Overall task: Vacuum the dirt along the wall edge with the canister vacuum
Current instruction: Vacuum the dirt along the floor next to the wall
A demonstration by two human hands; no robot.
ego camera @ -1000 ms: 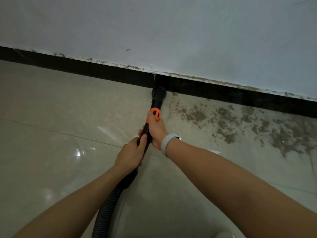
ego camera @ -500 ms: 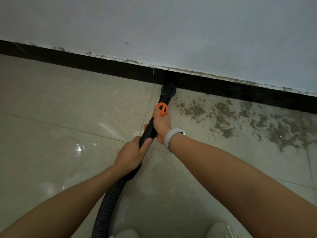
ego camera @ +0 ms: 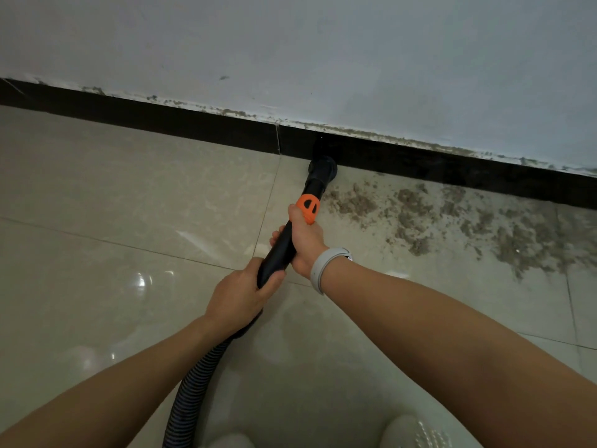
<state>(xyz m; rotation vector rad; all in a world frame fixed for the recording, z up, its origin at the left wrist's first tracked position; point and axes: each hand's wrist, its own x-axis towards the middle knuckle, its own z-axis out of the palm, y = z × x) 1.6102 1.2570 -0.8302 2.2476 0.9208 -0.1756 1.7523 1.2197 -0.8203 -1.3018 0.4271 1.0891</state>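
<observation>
Dirt point(ego camera: 452, 221) is lying scattered on the tiled floor point(ego camera: 129, 205) along the black baseboard point(ego camera: 161, 119), right of the vacuum nozzle point(ego camera: 323, 168), which is touching the baseboard. Both hands are gripping the black wand point(ego camera: 284, 244): the right hand point(ego camera: 305, 240) just behind the orange collar point(ego camera: 308, 206), the left hand point(ego camera: 240, 294) nearer the ribbed hose point(ego camera: 193, 389).

Glossy, smooth floor tiles point(ego camera: 129, 205) mirror light; the black wand point(ego camera: 284, 244) looks like smooth plastic; ribbed hose point(ego camera: 193, 389); gritty, matt dirt point(ego camera: 452, 221); scuffed matt wall point(ego camera: 323, 59).
</observation>
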